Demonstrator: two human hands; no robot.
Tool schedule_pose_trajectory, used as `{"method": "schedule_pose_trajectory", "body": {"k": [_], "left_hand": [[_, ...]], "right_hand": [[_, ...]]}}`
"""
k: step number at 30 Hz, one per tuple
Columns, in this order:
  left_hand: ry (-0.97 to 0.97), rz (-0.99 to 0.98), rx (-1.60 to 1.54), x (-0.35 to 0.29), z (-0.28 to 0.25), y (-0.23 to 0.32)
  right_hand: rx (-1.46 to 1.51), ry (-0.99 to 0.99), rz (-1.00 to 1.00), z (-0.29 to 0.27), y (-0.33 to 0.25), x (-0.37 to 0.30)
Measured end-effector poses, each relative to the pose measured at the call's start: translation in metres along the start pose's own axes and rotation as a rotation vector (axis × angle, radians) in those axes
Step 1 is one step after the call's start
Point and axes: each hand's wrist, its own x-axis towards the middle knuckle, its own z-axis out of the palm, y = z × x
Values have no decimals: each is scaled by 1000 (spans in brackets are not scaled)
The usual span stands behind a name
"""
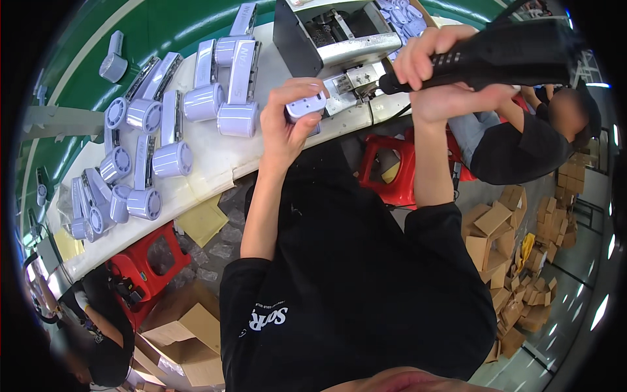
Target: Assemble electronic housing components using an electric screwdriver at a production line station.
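1. Green surface (pixel 78 88) runs along the far left; a white table (pixel 210 164) crosses in front of it, from near left to far right.
2. Many lilac fans (pixel 236 121) lie on the table's left half; one lone fan (pixel 113 67) is on the green surface.
3. Left hand (pixel 281 124): fingers and thumb clamped around a lilac part (pixel 305 106), held at the table's near edge, a face with small holes showing.
4. Right hand (pixel 450 102): wrapped around a black driver (pixel 503 55), whose narrow end points left, near the metal machine (pixel 359 52) and apart from the part.
5. Beyond the machine, lilac pieces (pixel 400 18) fill a box.
6. Red stools (pixel 393 141) stand below the table; cartons (pixel 486 251) lie to the right.
7. Co-workers sit right (pixel 516 153) and near left (pixel 101 356).
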Motion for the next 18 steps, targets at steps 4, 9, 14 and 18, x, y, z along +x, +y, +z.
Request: {"method": "schedule_pose_trajectory", "body": {"k": [4, 9, 14, 18], "left_hand": [[8, -1, -12, 2, 5, 2], [-1, 8, -3, 1, 4, 1], [8, 4, 12, 1, 2, 0], [-4, 8, 8, 1, 3, 2]], "right_hand": [[-140, 67, 120, 8, 6, -10], [-146, 93, 128, 7, 6, -16], [-54, 111, 159, 5, -5, -26], [109, -101, 68, 17, -34, -5]]}}
